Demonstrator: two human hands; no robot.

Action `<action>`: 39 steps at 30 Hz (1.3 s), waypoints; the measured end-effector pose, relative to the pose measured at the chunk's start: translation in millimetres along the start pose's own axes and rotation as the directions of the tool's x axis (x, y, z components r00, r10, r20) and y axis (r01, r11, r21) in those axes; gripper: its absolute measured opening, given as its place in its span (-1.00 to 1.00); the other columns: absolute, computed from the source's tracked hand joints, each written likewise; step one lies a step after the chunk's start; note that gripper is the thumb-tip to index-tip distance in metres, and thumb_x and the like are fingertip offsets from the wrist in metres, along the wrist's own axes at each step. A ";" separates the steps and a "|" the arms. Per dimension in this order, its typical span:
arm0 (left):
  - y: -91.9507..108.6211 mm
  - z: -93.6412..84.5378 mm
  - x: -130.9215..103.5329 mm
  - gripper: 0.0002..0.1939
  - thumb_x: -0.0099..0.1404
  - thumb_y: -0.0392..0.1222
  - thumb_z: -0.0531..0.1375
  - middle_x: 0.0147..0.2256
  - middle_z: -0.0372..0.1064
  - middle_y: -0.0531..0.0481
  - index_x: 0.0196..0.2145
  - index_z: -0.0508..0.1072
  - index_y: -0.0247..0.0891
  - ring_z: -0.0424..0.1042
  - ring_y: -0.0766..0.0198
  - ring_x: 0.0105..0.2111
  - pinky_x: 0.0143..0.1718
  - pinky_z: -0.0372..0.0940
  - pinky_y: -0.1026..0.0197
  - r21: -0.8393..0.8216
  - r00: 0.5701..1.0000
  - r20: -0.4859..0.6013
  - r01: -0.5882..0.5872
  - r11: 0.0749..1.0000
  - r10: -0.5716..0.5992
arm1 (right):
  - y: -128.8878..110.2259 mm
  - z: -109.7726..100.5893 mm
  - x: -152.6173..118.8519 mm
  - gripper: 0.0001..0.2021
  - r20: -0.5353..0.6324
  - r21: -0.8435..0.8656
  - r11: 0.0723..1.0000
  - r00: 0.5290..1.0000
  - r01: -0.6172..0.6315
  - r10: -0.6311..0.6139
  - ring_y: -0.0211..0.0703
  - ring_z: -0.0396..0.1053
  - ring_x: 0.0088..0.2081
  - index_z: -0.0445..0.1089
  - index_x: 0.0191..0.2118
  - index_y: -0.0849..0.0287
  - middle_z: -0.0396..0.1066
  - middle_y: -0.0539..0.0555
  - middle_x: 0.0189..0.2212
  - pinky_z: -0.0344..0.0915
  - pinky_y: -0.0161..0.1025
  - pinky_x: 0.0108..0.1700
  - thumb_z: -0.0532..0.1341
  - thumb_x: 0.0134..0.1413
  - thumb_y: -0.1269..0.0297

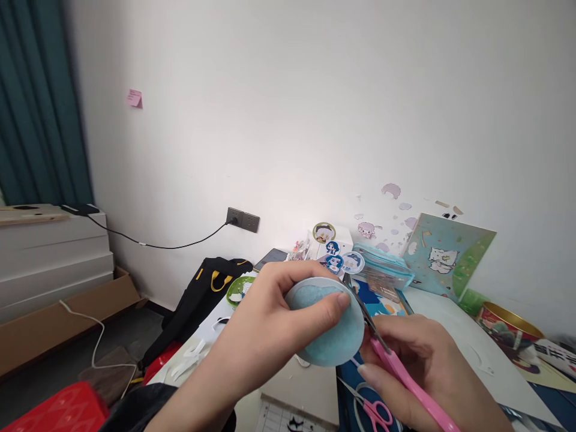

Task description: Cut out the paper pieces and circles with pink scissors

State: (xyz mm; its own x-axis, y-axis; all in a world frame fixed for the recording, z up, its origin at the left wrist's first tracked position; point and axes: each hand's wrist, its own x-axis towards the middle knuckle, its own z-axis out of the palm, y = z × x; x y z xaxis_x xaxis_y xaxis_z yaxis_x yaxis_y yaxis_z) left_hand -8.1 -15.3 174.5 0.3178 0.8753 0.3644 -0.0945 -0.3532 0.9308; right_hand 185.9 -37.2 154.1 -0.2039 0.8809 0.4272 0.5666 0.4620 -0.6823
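Note:
A round light-blue paper cutout (pixel 335 342) with a pale rim is pinched in my left hand (pixel 279 318), thumb across its face and fingers behind. My right hand (pixel 418 354) is closed on pink-handled scissors (pixel 396 365). Their metal blades lie along the cutout's right edge; whether they are biting into the paper cannot be made out. Part of the blades and the far handle loop are hidden. Below the cutout, a second, smaller pair of pink scissors (pixel 377 413) rests on the table.
Round character stickers (pixel 352 262) and a light-blue zip pouch (pixel 382 267) stand behind my hands. A patterned card (pixel 450 258) leans on the wall. At right is a round tin (pixel 508 324). White paper scraps (pixel 189 360) and a black bag (pixel 198 300) are at left.

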 end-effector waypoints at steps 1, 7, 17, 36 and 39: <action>-0.1 -0.1 0.2 -0.80 0.20 -0.08 0.25 -0.53 0.34 0.11 -0.48 0.47 -0.26 0.29 0.39 -0.53 -0.54 0.19 0.41 -0.001 1.000 -0.001 0.001 1.000 -0.001 | -1.1 0.6 -0.2 -0.84 0.000 -0.009 1.000 1.000 0.001 -0.001 -0.19 0.18 -0.55 0.28 -0.61 0.13 0.15 -0.06 -0.63 0.22 -0.28 -0.52 0.28 -0.18 0.30; -1.3 -1.0 -0.3 -0.81 0.19 -0.10 0.26 -0.53 0.34 0.12 -0.49 0.47 -0.25 0.29 0.40 -0.53 -0.54 0.19 0.42 -0.019 1.000 -0.002 -0.006 1.000 0.006 | -2.6 3.6 2.0 -0.89 0.049 -0.044 0.998 0.998 0.043 -0.041 -0.23 0.13 -0.57 0.34 -0.56 0.16 0.16 -0.06 -0.63 0.11 -0.31 -0.55 0.23 -0.11 0.31; -3.6 -1.6 -2.1 -0.77 0.18 -0.05 0.26 -0.54 0.33 0.10 -0.48 0.46 -0.26 0.29 0.38 -0.53 -0.55 0.18 0.40 -0.006 1.000 0.012 0.013 1.000 -0.013 | -5.3 -3.0 9.6 -0.80 0.262 -0.080 0.985 0.957 0.150 -0.125 -0.33 -0.02 -0.60 0.17 -0.58 0.13 0.03 -0.14 -0.67 0.00 -0.39 -0.59 0.13 0.01 0.35; -7.8 -0.9 3.3 -0.73 0.16 -0.02 0.27 -0.58 0.23 0.10 -0.48 0.45 -0.31 0.21 0.40 -0.58 -0.59 0.13 0.39 0.054 0.999 0.034 0.031 0.998 -0.033 | -1.4 13.0 12.4 -0.81 0.078 0.466 0.876 0.992 -0.126 0.102 -0.42 0.10 -0.76 0.30 -0.49 0.13 0.15 -0.21 -0.77 0.17 -0.46 -0.67 0.33 -0.01 0.25; -8.3 0.4 3.6 -0.77 0.17 -0.05 0.27 -0.54 0.29 0.08 -0.45 0.47 -0.29 0.27 0.38 -0.56 -0.58 0.20 0.38 -0.002 0.999 0.013 0.036 0.999 -0.036 | 0.3 17.7 12.8 -0.80 0.049 0.506 0.856 0.994 -0.106 0.094 -0.43 0.10 -0.77 0.27 -0.49 0.12 0.17 -0.21 -0.79 0.15 -0.47 -0.67 0.32 0.00 0.27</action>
State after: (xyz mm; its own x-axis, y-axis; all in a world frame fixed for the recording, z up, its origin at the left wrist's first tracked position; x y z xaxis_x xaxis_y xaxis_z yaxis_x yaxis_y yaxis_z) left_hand -5.8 -9.3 168.0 0.3334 0.8831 0.3300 -0.0847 -0.3206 0.9434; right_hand 169.4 -24.0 148.9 -0.1889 0.9243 0.3316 0.1032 0.3545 -0.9293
